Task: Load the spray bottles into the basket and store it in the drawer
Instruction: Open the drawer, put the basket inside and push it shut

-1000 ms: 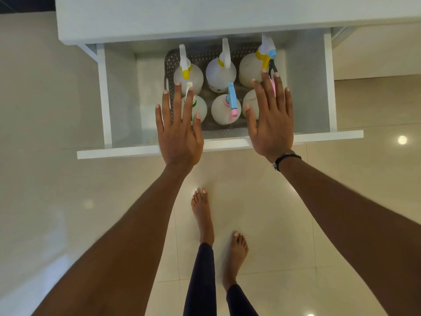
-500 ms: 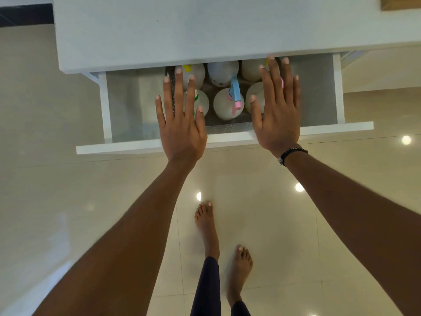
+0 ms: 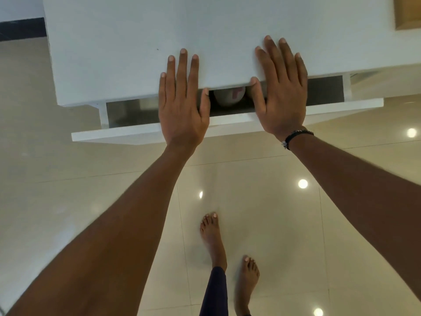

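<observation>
Both palms lie flat, fingers spread and gripping nothing: left hand [image 3: 182,103] and right hand [image 3: 282,92] press the drawer front [image 3: 118,135], whose long edge runs 9-to-3; a spray bottle [image 3: 229,96] shows at 12 in the remaining gap.

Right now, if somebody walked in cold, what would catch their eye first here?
Two flat, open hands at the picture's middle: the left hand and right hand lie over the front edge of a nearly closed white drawer. Through the dark gap between them shows one spray bottle with a pink mark. Below, bare feet stand on glossy tile.
</observation>
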### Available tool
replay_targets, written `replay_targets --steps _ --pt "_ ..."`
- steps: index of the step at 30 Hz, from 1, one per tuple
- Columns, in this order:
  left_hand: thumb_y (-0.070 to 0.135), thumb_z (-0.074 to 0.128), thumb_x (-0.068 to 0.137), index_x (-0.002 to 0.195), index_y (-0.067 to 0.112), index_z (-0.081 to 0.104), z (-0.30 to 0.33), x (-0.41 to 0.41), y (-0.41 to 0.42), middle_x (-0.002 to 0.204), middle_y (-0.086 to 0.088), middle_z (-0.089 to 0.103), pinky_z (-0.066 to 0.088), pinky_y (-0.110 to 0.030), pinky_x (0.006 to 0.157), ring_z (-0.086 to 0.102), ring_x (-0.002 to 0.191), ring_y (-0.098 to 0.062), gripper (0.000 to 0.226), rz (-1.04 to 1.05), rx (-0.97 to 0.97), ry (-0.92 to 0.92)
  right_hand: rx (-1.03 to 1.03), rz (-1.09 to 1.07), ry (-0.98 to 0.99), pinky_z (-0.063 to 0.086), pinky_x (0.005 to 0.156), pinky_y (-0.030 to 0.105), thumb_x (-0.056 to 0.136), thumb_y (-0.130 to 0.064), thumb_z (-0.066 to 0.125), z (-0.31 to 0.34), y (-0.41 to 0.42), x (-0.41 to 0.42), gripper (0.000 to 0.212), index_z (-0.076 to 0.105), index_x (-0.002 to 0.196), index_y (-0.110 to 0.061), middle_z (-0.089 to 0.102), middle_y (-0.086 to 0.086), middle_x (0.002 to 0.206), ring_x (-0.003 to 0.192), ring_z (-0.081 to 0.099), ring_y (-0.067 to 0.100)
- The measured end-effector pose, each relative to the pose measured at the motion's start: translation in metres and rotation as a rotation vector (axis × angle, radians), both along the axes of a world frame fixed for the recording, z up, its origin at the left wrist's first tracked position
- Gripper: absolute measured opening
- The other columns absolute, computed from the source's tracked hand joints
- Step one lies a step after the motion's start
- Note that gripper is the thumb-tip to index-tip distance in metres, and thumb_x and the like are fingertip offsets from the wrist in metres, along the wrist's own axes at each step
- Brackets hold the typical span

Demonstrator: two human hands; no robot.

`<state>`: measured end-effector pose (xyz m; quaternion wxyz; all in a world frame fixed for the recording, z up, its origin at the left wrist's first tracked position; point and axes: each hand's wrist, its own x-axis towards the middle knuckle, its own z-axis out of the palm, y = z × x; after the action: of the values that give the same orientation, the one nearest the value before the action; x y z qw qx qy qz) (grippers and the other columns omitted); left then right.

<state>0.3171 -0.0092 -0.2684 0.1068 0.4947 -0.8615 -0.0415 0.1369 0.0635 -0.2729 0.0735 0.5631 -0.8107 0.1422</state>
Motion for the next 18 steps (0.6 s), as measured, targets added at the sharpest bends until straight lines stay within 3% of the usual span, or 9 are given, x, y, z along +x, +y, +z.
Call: replay_targets --steps 8,11,15,18 --pt "0.066 0.032 0.092 0.148 0.01 0.023 0.002 0.008 -0.016 0.156 -0.011 0.022 0.006 -0.032 0.119 0.016 0.146 -0.025 0.08 -0.171 -0.012 -0.012 -0.043 0.012 0.024 0.022 0.118 0.038 0.1 -0.041 0.026 -0.005 -0.006 -0.002 0.052 0.037 0.146 -0.018 0.037 0.001 0.153 0.144 0.029 0.021" --pt "0.074 0.032 0.087 0.148 0.011 0.021 0.004 0.008 -0.015 0.157 -0.011 0.02 0.009 -0.035 0.119 0.015 0.146 -0.026 0.088 -0.186 0.0 -0.044 -0.039 0.052 0.01 0.022 0.115 0.037 0.098 -0.053 0.032 -0.002 -0.002 -0.004 0.059 0.039 0.144 -0.018 0.038 0.0 0.152 0.143 0.031 0.02" --pt "0.071 0.031 0.089 0.149 0.014 0.017 0.003 0.012 -0.018 0.157 -0.011 0.017 0.012 -0.037 0.119 0.012 0.146 -0.026 0.084 -0.225 -0.02 -0.102 0.054 0.169 0.051 0.025 0.114 0.038 0.085 -0.075 0.04 0.003 0.006 -0.012 0.083 0.035 0.147 -0.019 0.034 -0.003 0.154 0.144 0.029 0.016" --pt "0.064 0.033 0.093 0.149 0.015 0.018 0.001 0.012 -0.017 0.157 -0.011 0.019 0.013 -0.037 0.119 0.014 0.146 -0.027 0.076 -0.212 -0.035 -0.096 0.053 0.163 0.073 0.024 0.112 0.036 0.088 -0.072 0.039 -0.001 0.006 -0.014 0.079 0.034 0.147 -0.02 0.034 -0.004 0.154 0.144 0.028 0.015"
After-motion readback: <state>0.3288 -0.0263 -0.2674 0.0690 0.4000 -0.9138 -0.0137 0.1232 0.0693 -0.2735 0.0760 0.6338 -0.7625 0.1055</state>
